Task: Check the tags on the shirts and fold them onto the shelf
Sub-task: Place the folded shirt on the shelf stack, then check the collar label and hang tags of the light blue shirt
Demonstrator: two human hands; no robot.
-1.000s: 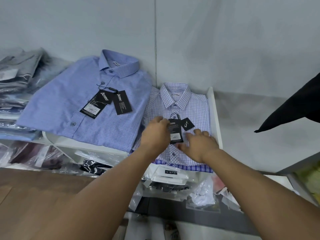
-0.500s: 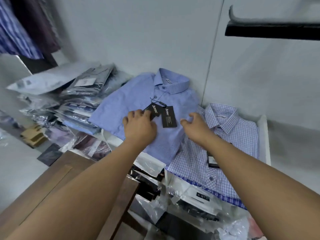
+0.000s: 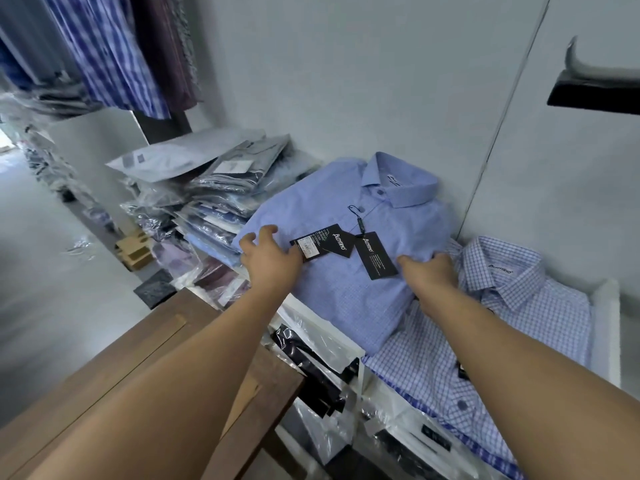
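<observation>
A folded plain blue shirt (image 3: 346, 296) lies on the white shelf (image 3: 606, 327), collar toward the wall, with two black tags (image 3: 375, 259) on a string across its chest. It overlaps a folded blue-and-white checked shirt (image 3: 533, 310) to its right. My left hand (image 3: 270, 263) rests on the blue shirt's left side, fingers spread and slightly lifted, its thumb side at the left tag's edge. My right hand (image 3: 431, 271) grips the blue shirt's right edge, thumb on top and fingers tucked under the fabric.
Several bagged shirts (image 3: 225, 188) are stacked left of the blue shirt. More bagged items (image 3: 322, 368) fill the shelf below. A wooden table (image 3: 149, 355) stands under my left arm. Shirts hang (image 3: 114, 50) at top left; a black bracket (image 3: 595, 93) juts out at right.
Both hands left the checked shirt's tag and moved left onto the blue shirt. The left hand slid further left of the tags and the right hand took the shirt's right edge.
</observation>
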